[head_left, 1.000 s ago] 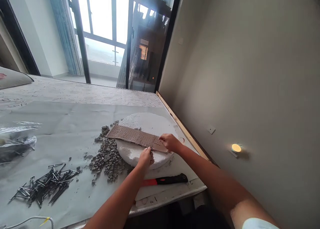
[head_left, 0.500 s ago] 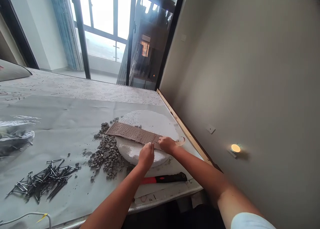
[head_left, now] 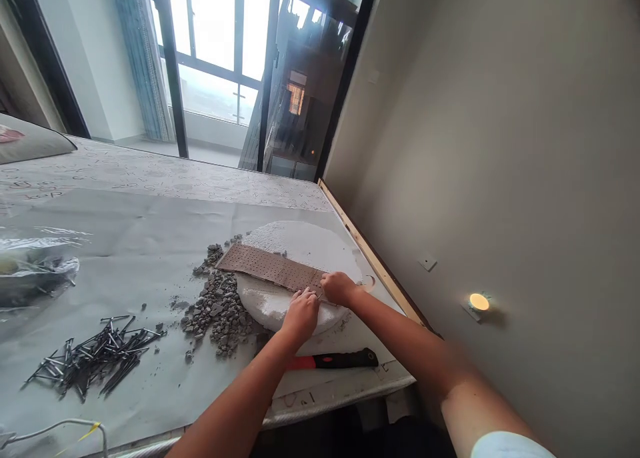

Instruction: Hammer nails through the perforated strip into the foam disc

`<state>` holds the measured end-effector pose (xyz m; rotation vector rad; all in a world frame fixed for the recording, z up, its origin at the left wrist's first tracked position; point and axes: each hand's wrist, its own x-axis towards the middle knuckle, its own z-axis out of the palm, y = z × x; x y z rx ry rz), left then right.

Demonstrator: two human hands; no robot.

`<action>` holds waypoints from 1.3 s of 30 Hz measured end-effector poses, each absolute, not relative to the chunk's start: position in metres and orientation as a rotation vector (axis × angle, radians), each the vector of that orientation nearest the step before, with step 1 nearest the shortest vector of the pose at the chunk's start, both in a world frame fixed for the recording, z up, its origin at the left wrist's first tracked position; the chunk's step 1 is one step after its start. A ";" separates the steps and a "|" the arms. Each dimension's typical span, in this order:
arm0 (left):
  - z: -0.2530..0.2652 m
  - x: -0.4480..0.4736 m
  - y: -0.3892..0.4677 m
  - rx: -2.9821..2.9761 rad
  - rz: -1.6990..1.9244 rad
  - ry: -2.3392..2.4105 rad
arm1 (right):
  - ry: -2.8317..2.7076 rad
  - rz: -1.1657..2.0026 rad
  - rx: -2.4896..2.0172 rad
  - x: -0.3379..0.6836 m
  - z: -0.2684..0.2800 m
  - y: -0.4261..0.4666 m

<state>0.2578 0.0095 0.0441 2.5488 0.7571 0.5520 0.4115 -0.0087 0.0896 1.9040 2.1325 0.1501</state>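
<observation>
A brown perforated strip, looking like an adhesive plaster, lies slantwise across a round white foam block. My right hand is closed on the strip's right end, its fingertips curled out of sight. Just left of it, my left hand grips the near edge of the strip with fingers bent over it. A thin pale line shows between the two hands; I cannot make out what it is. Below them lies a hammer with a black and red handle, its head partly behind my left forearm.
Grey gravel is heaped against the block's left side. Farther left are a pile of long nails and a clear plastic bag. A white cable crosses the near left corner. A wooden edge strip runs along the wall.
My left hand has gone from an upright pinch to fingers laid over the strip's near edge. My right hand stays at the strip's end. The view has shifted slightly.
</observation>
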 end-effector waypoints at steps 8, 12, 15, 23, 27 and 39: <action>0.041 0.260 0.009 2.555 0.533 0.775 | 2.112 0.147 1.971 0.409 0.095 -0.010; 0.042 0.259 0.008 2.538 0.540 0.757 | 2.105 0.134 1.965 0.406 0.095 -0.011; 0.043 0.258 0.007 2.539 0.532 0.746 | 2.107 0.141 1.950 0.406 0.096 -0.012; 0.041 0.262 0.007 2.479 0.585 0.725 | 2.023 0.163 1.898 0.410 0.100 -0.011; 0.033 0.267 0.011 2.495 0.611 0.720 | 2.014 0.158 1.858 0.411 0.105 -0.009; 0.037 0.264 0.014 2.200 0.803 0.702 | 2.186 0.061 2.034 0.420 0.141 -0.015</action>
